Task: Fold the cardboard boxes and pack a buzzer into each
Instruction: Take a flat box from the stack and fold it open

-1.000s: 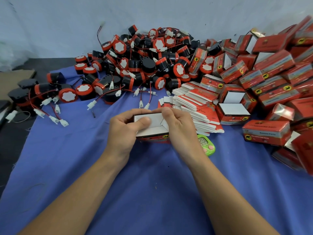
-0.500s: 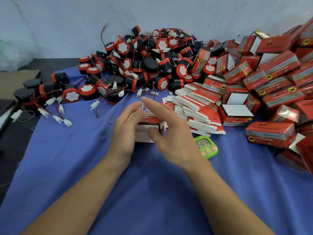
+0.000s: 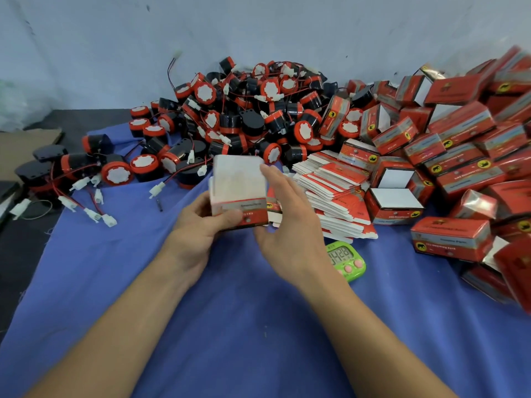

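pale wall (image 3: 115, 53), blue cloth (image 3: 258, 326), dark tabletop (image 3: 17, 254), cardboard sheet (image 3: 26, 145)

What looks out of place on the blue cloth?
The green timer lies near the right hand, in front of the stack of flat boxes: it is neither buzzer nor box. The left hand holds a box.

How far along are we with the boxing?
Done: a heap of closed red boxes at right. In hand: the left hand grips one folded box, right hand open beside it. Remaining: a big pile of loose buzzers and a stack of flat boxes.
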Demonstrator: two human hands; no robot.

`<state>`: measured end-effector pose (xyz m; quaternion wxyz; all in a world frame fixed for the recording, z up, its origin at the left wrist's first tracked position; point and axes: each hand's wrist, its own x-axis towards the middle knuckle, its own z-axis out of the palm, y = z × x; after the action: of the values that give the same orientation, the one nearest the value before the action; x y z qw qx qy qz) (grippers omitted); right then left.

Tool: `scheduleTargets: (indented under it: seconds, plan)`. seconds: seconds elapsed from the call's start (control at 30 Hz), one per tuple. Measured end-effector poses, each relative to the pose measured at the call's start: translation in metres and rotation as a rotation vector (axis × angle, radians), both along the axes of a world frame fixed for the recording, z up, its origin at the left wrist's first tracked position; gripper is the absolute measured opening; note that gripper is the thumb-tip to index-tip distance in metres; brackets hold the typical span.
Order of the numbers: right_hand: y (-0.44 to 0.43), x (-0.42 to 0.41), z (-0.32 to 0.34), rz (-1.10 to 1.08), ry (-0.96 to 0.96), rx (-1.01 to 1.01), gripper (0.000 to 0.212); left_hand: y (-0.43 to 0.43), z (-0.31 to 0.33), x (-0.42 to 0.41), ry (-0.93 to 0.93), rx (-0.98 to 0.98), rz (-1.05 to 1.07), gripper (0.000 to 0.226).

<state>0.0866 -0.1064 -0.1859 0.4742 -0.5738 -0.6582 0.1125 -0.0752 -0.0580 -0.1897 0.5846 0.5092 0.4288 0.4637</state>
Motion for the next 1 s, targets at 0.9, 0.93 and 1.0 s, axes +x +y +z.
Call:
scheduleTargets:
  seconds: [0.9,0.93,1.0]
  plan:
    - [0.127,0.055,0.071,-0.453,0.076,-0.204,0.038,0.019,-0.019,-0.019,0.498,0.168,0.041,0.062]
    - [0.111,0.054,0.077,-0.433,0.168,-0.151,0.035,0.02,-0.019,-0.019,0.5,0.169,0.044,0.062]
    - [0.075,0.055,0.082,-0.408,0.291,-0.092,0.03,0.019,-0.018,-0.018,0.504,0.169,0.046,0.062]
